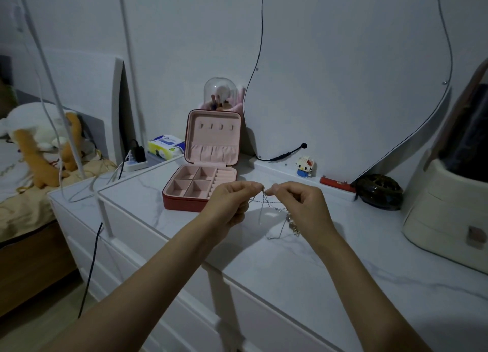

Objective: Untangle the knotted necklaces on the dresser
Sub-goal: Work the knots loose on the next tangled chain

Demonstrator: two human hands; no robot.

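Both hands pinching the tangle, lifted off the top

Left hand [232, 201] and right hand [301, 203] each pinch thin silver strands of the necklaces [266, 206] with thumb and forefinger, fingertips nearly meeting. Chains hang down between the hands; lower end trails onto the white dresser [330, 272]. Open pink jewelry box [203, 177] sits just behind the left hand

Jewellery box [200, 185]: on dresser [303, 267], behind left hand [232, 203].
Necklaces [274, 214]: between both hands, above dresser.
Toy figure [305, 165]: right of box.
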